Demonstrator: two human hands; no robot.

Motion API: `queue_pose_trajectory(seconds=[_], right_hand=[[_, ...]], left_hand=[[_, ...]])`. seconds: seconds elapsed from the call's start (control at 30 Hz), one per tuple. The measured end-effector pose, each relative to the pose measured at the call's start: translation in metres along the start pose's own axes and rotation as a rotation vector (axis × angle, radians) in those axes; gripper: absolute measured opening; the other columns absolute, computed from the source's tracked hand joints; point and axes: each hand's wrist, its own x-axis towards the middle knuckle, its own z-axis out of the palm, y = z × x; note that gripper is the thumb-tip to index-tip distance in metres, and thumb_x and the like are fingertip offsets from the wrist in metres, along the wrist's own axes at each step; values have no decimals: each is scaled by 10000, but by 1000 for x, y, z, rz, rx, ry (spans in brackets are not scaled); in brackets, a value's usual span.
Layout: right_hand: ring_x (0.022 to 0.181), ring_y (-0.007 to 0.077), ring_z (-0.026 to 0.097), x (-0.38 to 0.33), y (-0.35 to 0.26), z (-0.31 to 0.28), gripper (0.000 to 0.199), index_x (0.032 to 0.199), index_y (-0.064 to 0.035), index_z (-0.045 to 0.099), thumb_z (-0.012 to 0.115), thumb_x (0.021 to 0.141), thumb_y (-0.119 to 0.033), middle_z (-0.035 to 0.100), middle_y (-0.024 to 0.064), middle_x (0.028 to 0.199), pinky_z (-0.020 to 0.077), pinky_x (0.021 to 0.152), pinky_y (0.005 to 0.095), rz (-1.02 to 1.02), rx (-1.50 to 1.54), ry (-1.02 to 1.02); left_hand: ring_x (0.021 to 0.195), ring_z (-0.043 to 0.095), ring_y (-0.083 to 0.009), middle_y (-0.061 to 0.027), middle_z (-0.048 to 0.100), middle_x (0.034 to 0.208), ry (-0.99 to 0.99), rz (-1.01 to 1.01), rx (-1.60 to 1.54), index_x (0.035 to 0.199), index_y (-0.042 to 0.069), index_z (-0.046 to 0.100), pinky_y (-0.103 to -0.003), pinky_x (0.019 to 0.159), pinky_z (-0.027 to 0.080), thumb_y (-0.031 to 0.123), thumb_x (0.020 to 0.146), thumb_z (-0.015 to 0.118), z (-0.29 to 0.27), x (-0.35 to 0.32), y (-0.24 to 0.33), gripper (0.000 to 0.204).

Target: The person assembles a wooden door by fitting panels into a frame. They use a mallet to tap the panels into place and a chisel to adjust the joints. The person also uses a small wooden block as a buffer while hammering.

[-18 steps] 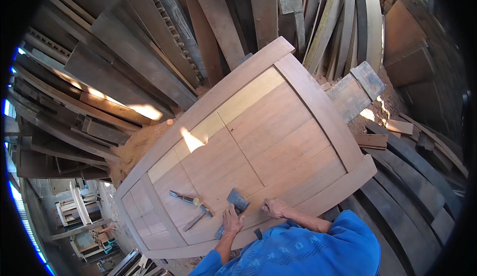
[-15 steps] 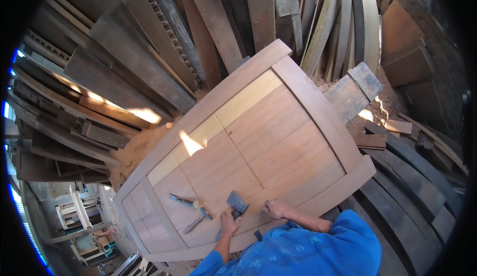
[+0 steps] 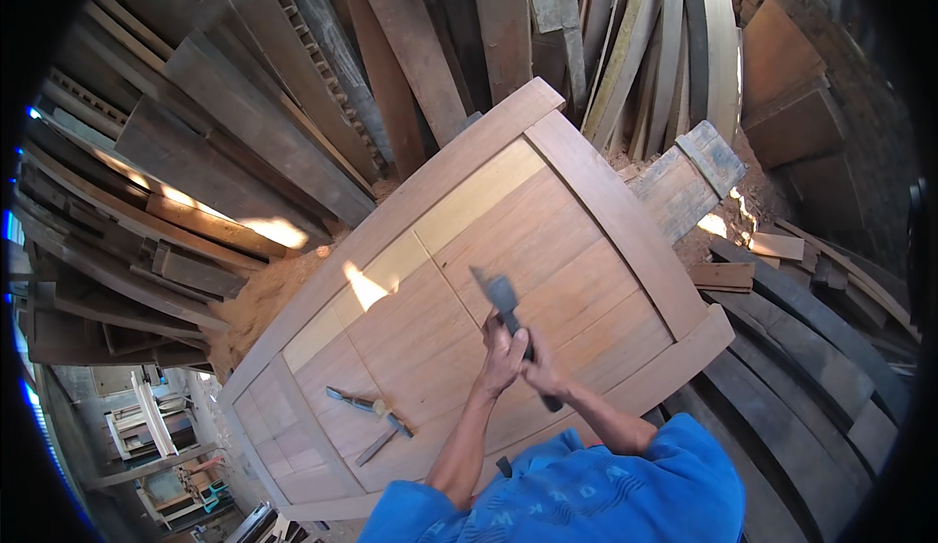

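Note:
A wooden panelled door [image 3: 459, 348] lies flat in front of me. Over its middle I hold a hand tool [image 3: 502, 294] with a broad grey head and a dark handle; motion blurs its edge, so I cannot tell whether it is a hatchet. My left hand [image 3: 499, 355] is closed on it, just below the head. Lower down, my right hand [image 3: 544, 371] is closed around the handle, blurred, and the handle's end shows beyond it. A bluish tool with a yellowish part [image 3: 357, 401] lies on the door to the left, against a hammer-like tool [image 3: 383, 445].
Many long boards [image 3: 244, 123] lean along the far and left sides, with sawdust [image 3: 264, 313] at their feet. A weathered plank [image 3: 689, 182] juts out beyond the door's right end. Dark boards [image 3: 782, 377] are stacked at right. A cluttered floor area [image 3: 176, 436] shows at lower left.
My left hand has lifted the grey-headed tool off the door, moving it up and right. My right hand has come left to its handle. The tools lying at left stay put.

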Motion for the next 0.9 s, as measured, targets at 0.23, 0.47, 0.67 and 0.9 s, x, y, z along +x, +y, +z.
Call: queue_pose_trajectory(seconds=[0.23, 0.47, 0.67, 0.9], right_hand=[[875, 325, 679, 74, -62, -162, 397, 1220, 33, 555, 705, 930, -192, 658, 217, 939, 539, 784, 450, -43, -451, 481], [627, 139, 619, 106, -113, -273, 259, 1051, 15, 615, 695, 867, -149, 632, 45, 740, 504, 568, 304, 31, -156, 529], [664, 125, 553, 156, -116, -304, 236, 1066, -36, 637, 625, 851, -132, 576, 19, 774, 467, 614, 322, -250, -458, 873], [710, 220, 642, 221, -128, -352, 400, 1036, 55, 657, 687, 816, -278, 646, 120, 818, 545, 665, 382, 229, -514, 667]], left_hand=[[1549, 55, -510, -363, 134, 1644, -33, 16, 776, 1624, 46, 217, -641, 1230, 42, 399, 993, 534, 78, 62, -17, 789], [1548, 66, -504, -347, 115, 1657, -74, -18, 945, 1618, 80, 281, -650, 1232, 42, 454, 955, 529, 102, 57, -29, 800], [1534, 93, -515, -345, 142, 1644, -69, -37, 937, 1617, 89, 285, -659, 1228, 64, 456, 941, 535, 103, 56, -28, 809], [1536, 72, -522, -356, 118, 1645, -80, -28, 944, 1619, 85, 281, -671, 1222, 61, 454, 942, 529, 100, 59, -31, 809]])
